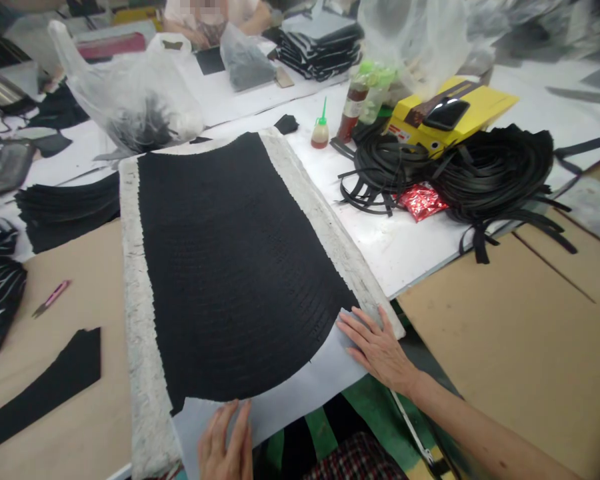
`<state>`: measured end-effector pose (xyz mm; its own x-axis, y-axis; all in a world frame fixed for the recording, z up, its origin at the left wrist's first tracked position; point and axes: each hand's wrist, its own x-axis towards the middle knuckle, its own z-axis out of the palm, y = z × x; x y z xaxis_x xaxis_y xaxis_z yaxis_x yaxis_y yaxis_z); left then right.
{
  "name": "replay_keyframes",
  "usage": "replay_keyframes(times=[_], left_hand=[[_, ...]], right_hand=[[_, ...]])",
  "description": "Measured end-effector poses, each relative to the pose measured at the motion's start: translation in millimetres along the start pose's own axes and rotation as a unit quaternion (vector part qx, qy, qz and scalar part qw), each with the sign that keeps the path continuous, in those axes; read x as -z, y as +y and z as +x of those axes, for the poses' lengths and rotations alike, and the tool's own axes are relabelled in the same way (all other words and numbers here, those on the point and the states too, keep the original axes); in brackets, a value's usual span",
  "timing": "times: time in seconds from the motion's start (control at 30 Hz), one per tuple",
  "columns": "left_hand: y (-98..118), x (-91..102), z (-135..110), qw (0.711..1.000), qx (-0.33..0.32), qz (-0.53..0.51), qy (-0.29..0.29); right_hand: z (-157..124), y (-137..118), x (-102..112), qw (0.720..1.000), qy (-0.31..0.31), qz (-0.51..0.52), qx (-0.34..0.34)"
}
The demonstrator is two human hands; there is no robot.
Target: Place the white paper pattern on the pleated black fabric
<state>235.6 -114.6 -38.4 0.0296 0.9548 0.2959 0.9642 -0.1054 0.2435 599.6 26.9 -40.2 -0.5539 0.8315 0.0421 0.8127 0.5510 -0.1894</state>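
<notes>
A pale grey-white sheet with a curved upper edge (290, 390) lies along the near side of a stack of overlapping black pieces (230, 267). These black layers rest on a worn white board (139, 320). My left hand (225, 443) presses on the pale sheet near its left part, fingers stretched toward the black edge. At the sheet's right corner, my right hand (377, 347) lies flat with its fingers spread. Neither hand grips anything; the left palm is partly cut off by the frame's bottom.
Pink thread snips (53, 298) and a curved black piece (45, 387) lie on brown board at left. Coiled black strips (495, 173), a yellow box (450, 113) with a phone and a small glue bottle (320, 133) stand right. Another person (215, 20) sits opposite.
</notes>
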Motion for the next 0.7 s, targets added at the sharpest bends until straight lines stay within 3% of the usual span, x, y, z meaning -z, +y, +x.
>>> replay_keyframes(times=[0.1,0.3,0.47,0.7], left_hand=[[10.6,-9.6,0.5,0.999,-0.003,-0.012,-0.040],[4.3,-9.9,-2.4,0.999,0.010,0.017,-0.027],[-2.5,7.7,-9.6,0.992,0.100,0.070,-0.037],[-10.0,4.6,-27.1,0.981,0.166,0.086,-0.058]], right_hand=[[0.1,0.2,0.3,1.000,-0.001,0.010,-0.008],[-1.5,1.2,1.6,1.000,0.000,0.005,-0.002],[-3.1,2.2,-1.2,0.998,0.029,0.048,-0.007],[-4.6,2.6,-6.8,0.998,0.039,0.045,0.004]])
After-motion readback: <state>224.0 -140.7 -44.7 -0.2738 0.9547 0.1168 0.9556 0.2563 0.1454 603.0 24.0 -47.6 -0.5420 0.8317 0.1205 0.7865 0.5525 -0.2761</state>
